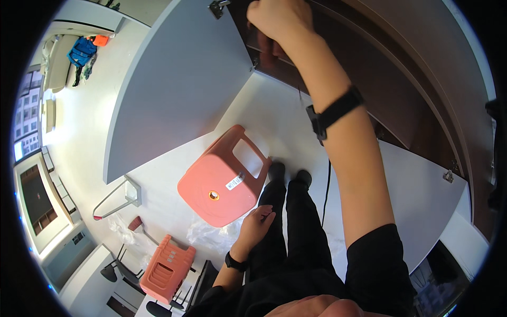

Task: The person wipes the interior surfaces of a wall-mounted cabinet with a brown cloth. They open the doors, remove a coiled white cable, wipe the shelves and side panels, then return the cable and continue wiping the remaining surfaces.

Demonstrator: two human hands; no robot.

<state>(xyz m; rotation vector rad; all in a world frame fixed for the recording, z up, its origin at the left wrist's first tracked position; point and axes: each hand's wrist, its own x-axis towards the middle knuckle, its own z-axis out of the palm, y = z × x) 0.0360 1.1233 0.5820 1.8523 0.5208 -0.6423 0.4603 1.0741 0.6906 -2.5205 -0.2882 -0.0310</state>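
Observation:
My right hand [279,18] reaches up into the dark brown interior of a cabinet [348,51]. Its fingers are bent and face away from me, so whatever they touch or grip is hidden. A black strap [340,107] circles that forearm. Lower down, my left hand [255,226] hangs before my thigh, its fingers loosely curled with nothing visible in them, and it wears a black wristband [235,262]. Just beyond it stands a pink plastic step stool [218,182] with a round hole in its top. An open grey cabinet door [178,87] rises left of the cabinet.
Another door [420,190] with a metal hinge [448,176] stands to the right. A black cable [327,194] runs along the floor by my feet. Clear plastic wrapping [214,233], a broom [136,224], a metal-framed stand [132,194] and another pink stool [168,269] lie leftward.

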